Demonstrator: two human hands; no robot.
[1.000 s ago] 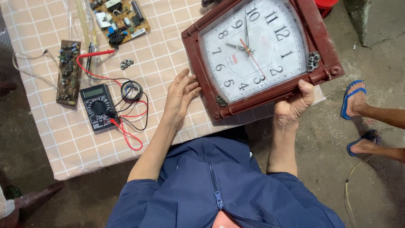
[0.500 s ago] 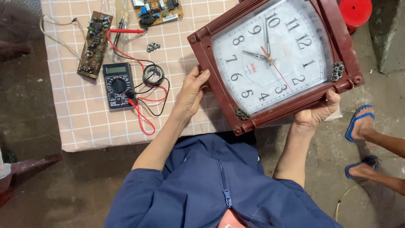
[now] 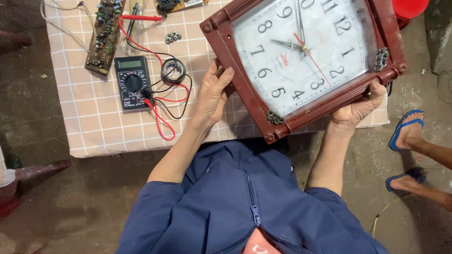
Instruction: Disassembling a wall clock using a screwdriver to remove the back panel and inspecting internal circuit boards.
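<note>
Gripping a square wall clock [image 3: 303,59] by its dark red frame, the left hand [image 3: 213,94] lies with fingers spread along the left edge, while the right hand [image 3: 360,107] cups the lower right corner. Compared with a second ago, the clock sits higher and more tilted above the checked tablecloth [image 3: 99,127], its face toward the camera. Left of the hands lie a multimeter [image 3: 132,82] with red and black leads [image 3: 162,110], and a circuit board [image 3: 104,35].
</note>
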